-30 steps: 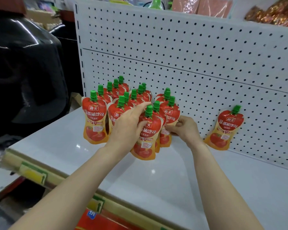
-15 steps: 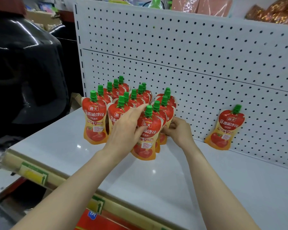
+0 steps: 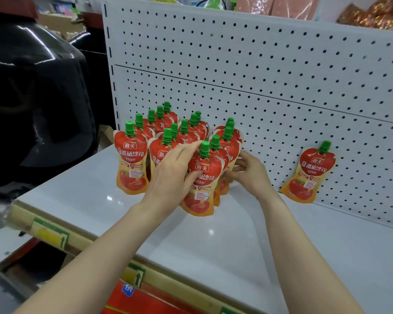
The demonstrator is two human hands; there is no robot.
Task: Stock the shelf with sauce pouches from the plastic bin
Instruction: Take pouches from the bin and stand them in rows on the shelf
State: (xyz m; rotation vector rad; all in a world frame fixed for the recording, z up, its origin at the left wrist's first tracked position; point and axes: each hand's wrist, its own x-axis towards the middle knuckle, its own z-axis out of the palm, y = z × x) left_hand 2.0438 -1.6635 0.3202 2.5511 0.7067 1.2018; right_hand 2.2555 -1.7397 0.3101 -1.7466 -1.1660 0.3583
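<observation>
Several red tomato sauce pouches with green caps stand in rows on the white shelf (image 3: 259, 241). My left hand (image 3: 170, 175) holds the front pouch (image 3: 202, 191) of the right row, fingers up near its cap and thumb on its face. My right hand (image 3: 250, 173) is at the right side of that row, fingers curled on the pouches (image 3: 225, 148) behind the front one. One more pouch (image 3: 309, 173) leans alone against the pegboard at the right. The plastic bin is out of view.
A white pegboard back wall (image 3: 259, 75) rises behind the shelf. A large black rounded object (image 3: 32, 98) stands to the left. The shelf's front edge carries a beige price strip (image 3: 77, 241). Packaged goods sit on top of the pegboard.
My right hand has pushed the rear pouches of the right row leftward, closing the row up behind the front pouch. My left hand has stayed on the front pouch.
</observation>
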